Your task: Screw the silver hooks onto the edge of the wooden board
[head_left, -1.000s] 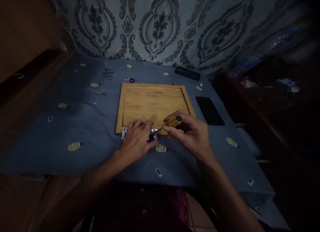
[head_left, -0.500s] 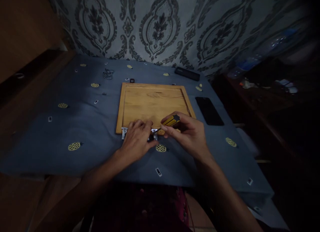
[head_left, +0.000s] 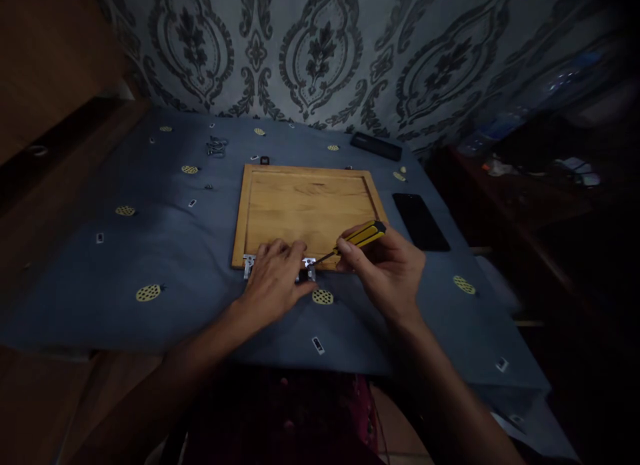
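On the table lies a framed wooden panel (head_left: 310,211). A silver metal fitting (head_left: 311,268) sits at its near edge, with its middle hidden under my left hand (head_left: 275,271). That hand lies palm down over the fitting and the panel's edge, fingers forward and thumb apart. My right hand (head_left: 387,268) grips a screwdriver (head_left: 363,235) by its yellow-and-black handle, held at a slant. Its shaft points down and left, and the tip is at the fitting's right end; whether it touches a screw is too small to tell.
A black phone (head_left: 421,221) and a dark oblong case (head_left: 376,146) lie right of the panel. Small metal pieces (head_left: 217,147) are at the back left. A patterned cloth (head_left: 165,251) covers the table, which backs onto a patterned wall covering (head_left: 320,58).
My right hand has moved right and the screwdriver now leans lower, with more of its handle and shaft showing. My left hand stays in place.
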`<action>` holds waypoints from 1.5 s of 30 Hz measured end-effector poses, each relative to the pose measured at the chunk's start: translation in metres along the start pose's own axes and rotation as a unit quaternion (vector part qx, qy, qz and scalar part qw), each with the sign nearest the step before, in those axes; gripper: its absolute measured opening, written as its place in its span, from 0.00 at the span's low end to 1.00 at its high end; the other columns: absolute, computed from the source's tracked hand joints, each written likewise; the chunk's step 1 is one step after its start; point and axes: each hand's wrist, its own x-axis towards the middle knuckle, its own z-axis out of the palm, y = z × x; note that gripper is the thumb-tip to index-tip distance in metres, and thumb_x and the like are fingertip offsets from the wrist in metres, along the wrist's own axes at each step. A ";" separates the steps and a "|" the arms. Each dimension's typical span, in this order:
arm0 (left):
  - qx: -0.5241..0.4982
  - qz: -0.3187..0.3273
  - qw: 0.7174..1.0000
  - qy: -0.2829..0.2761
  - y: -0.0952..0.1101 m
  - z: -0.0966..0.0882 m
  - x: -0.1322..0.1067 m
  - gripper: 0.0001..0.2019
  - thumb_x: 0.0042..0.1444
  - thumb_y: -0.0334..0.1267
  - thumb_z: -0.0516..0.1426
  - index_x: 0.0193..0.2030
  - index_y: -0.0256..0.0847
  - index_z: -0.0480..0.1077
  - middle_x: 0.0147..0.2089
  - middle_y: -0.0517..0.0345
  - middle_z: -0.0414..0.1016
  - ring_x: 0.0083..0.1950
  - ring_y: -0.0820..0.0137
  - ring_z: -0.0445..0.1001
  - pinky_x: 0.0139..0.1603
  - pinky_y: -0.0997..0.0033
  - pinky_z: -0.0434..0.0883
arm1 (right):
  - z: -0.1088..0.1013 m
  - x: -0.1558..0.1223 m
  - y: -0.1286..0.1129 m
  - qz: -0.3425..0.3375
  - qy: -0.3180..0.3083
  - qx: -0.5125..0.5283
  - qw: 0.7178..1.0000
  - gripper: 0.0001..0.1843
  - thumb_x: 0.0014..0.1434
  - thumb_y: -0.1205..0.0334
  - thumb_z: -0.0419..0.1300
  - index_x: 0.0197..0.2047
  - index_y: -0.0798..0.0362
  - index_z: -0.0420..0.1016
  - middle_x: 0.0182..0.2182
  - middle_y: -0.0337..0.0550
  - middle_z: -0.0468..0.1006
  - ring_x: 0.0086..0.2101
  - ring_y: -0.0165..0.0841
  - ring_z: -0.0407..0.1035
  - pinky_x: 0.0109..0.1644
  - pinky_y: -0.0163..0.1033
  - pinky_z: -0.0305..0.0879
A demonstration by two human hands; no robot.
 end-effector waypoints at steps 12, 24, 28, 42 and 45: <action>0.001 0.006 1.000 0.006 0.001 -0.001 -0.001 0.21 0.58 0.43 0.67 0.52 0.39 0.65 0.50 0.50 0.77 0.54 0.54 0.71 0.54 0.55 0.65 | -0.005 0.002 0.001 -0.009 -0.062 -0.020 0.998 0.12 0.55 0.53 0.72 0.36 0.50 0.78 0.28 0.36 0.77 0.22 0.28 0.73 0.27 0.34 0.74; 0.010 0.002 1.000 0.001 0.001 -0.001 -0.001 0.22 0.57 0.44 0.67 0.52 0.39 0.65 0.49 0.50 0.76 0.54 0.54 0.70 0.54 0.55 0.65 | -0.012 0.007 -0.006 -0.100 -0.123 -0.120 0.980 0.11 0.59 0.53 0.69 0.33 0.50 0.77 0.27 0.38 0.78 0.27 0.31 0.73 0.31 0.36 0.68; 0.017 0.009 1.000 0.004 0.001 0.000 -0.001 0.23 0.57 0.45 0.67 0.54 0.39 0.65 0.50 0.49 0.76 0.55 0.54 0.70 0.54 0.55 0.65 | -0.005 0.005 -0.002 -0.104 -0.064 -0.158 0.980 0.16 0.59 0.52 0.69 0.27 0.51 0.73 0.23 0.36 0.73 0.24 0.30 0.69 0.28 0.36 0.63; 0.001 -0.005 1.000 0.003 0.001 -0.001 -0.001 0.21 0.58 0.44 0.67 0.52 0.40 0.65 0.49 0.51 0.76 0.55 0.54 0.70 0.55 0.54 0.65 | -0.007 -0.007 0.004 -0.168 0.058 -0.164 0.970 0.09 0.59 0.59 0.70 0.31 0.49 0.74 0.27 0.37 0.77 0.25 0.30 0.70 0.29 0.38 0.65; 0.002 -0.005 1.000 0.004 0.001 0.000 -0.001 0.20 0.58 0.44 0.67 0.51 0.41 0.65 0.49 0.51 0.76 0.54 0.55 0.71 0.55 0.54 0.66 | -0.006 -0.007 0.005 -0.157 0.038 -0.154 0.975 0.10 0.59 0.60 0.69 0.30 0.49 0.74 0.26 0.36 0.76 0.25 0.30 0.70 0.30 0.38 0.65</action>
